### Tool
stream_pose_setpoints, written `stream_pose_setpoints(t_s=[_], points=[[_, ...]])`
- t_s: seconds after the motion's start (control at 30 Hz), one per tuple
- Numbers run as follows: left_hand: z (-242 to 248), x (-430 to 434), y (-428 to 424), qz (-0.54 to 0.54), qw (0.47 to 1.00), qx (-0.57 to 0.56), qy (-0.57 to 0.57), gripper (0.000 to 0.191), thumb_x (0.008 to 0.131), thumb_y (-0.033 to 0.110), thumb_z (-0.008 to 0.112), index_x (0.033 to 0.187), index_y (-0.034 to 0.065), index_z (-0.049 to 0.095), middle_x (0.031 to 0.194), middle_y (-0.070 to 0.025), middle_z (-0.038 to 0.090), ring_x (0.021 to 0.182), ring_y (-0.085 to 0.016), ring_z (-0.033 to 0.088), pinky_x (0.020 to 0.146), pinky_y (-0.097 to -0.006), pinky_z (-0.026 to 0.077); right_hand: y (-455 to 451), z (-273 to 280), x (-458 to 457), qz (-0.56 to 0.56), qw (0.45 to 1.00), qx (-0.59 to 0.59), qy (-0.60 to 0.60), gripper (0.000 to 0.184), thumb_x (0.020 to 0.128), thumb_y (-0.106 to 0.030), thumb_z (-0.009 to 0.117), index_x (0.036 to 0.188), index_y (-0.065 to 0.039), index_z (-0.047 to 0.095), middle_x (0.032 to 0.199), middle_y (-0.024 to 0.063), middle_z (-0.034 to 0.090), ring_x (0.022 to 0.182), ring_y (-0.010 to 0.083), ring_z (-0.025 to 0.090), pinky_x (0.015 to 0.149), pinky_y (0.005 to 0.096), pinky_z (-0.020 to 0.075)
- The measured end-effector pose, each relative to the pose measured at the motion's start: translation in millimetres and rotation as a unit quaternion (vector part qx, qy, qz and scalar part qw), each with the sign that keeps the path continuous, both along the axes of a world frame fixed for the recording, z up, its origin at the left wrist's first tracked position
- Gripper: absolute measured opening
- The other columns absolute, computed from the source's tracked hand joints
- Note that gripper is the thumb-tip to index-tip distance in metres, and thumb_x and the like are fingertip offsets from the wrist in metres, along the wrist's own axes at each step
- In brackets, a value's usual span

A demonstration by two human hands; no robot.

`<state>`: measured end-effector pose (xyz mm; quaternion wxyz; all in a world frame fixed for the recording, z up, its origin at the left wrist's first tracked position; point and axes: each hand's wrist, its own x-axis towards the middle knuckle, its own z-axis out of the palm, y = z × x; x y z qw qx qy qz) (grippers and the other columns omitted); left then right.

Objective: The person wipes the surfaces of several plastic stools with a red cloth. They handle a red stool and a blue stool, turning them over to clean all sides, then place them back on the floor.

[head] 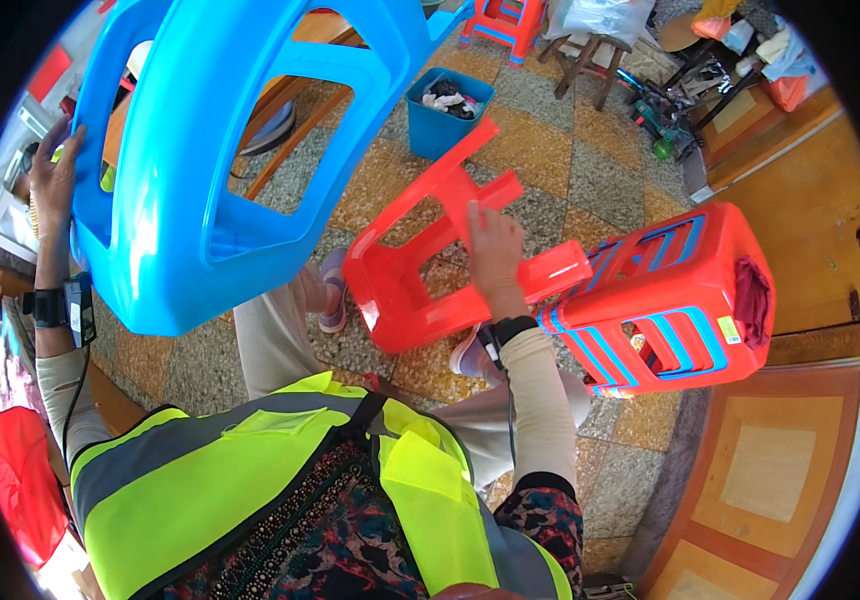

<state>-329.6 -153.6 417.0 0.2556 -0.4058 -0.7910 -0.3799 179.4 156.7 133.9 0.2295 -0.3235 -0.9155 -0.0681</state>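
A blue plastic stool [175,150] fills the upper left, tilted on its side in the air. My left hand [55,172] grips the edge of its far left side. Near the middle, my right hand [496,251] holds a red plastic stool [400,300] by a leg; the stool lies on its side, its seat turned to the lower left. Close by on the right is a stack of nested red and blue plastic stools [670,307], also tilted over, with a dark red cloth [752,300] in the opening of the end seat.
A blue waste bin [449,124] with rubbish stands ahead on the tiled floor. Behind it are a red and blue stool stack [509,26] and a wooden stool [587,64] bearing a white bag. Wooden cabinet doors [767,465] line the right side.
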Motion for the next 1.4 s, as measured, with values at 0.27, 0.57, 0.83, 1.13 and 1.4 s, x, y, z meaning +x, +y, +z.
stream_pose_setpoints(t_s=[0.27, 0.57, 0.83, 1.13, 1.4], points=[[-21, -1, 23, -0.016, 1.0, -0.008, -0.017, 0.055, 0.089, 0.04, 0.068, 0.132, 0.0087, 0.057, 0.133, -0.0166, 0.056, 0.119, -0.03, 0.057, 0.102, -0.0439, 0.045, -124, -101, -80, 0.085, 0.984, -0.138, -0.073, 0.075, 0.073, -0.019, 0.07, 0.139, -0.001, 0.039, 0.139, 0.0227, 0.042, 0.12, 0.039, 0.046, 0.098, 0.0565, 0.0354], [-30, -5, 29, -0.007, 0.998, 0.007, -0.065, 0.046, 0.091, 0.025, 0.069, 0.131, 0.0075, 0.056, 0.129, -0.0134, 0.058, 0.114, -0.021, 0.059, 0.097, -0.0343, 0.048, -39, -105, -101, -0.053, 0.983, -0.089, -0.155, 0.084, 0.075, -0.033, 0.071, 0.145, -0.005, 0.032, 0.138, 0.026, 0.043, 0.124, 0.0399, 0.045, 0.104, 0.0564, 0.0286], [-28, 10, 54, -0.105, 0.986, -0.005, -0.13, 0.047, 0.091, 0.022, 0.068, 0.131, 0.0018, 0.053, 0.125, -0.0126, 0.06, 0.107, -0.018, 0.062, 0.094, -0.0288, 0.05, 18, -7, -74, -0.037, 0.956, -0.272, -0.105, 0.098, 0.062, -0.037, 0.079, 0.144, -0.006, 0.037, 0.11, 0.0209, 0.062, 0.106, 0.0363, 0.059, 0.095, 0.0498, 0.0366], [12, 53, 72, -0.1, 0.994, -0.02, -0.045, 0.041, 0.091, 0.024, 0.067, 0.126, 0.0045, 0.057, 0.106, -0.0111, 0.068, 0.096, -0.013, 0.063, 0.084, -0.0261, 0.051, 82, 53, 27, 0.014, 0.624, -0.592, 0.51, 0.064, 0.073, -0.012, 0.076, 0.129, 0.004, 0.05, 0.115, 0.0138, 0.063, 0.101, 0.0241, 0.063, 0.088, 0.0365, 0.0511], [74, 84, 35, -0.09, 0.992, -0.009, -0.085, 0.041, 0.091, 0.025, 0.068, 0.126, 0.0059, 0.058, 0.11, -0.0146, 0.067, 0.098, -0.018, 0.065, 0.086, -0.0286, 0.053, 44, -6, 44, 0.036, 0.442, -0.615, 0.652, 0.058, 0.078, -0.009, 0.071, 0.131, 0.002, 0.048, 0.119, 0.014, 0.06, 0.106, 0.0238, 0.06, 0.092, 0.0349, 0.0485]])
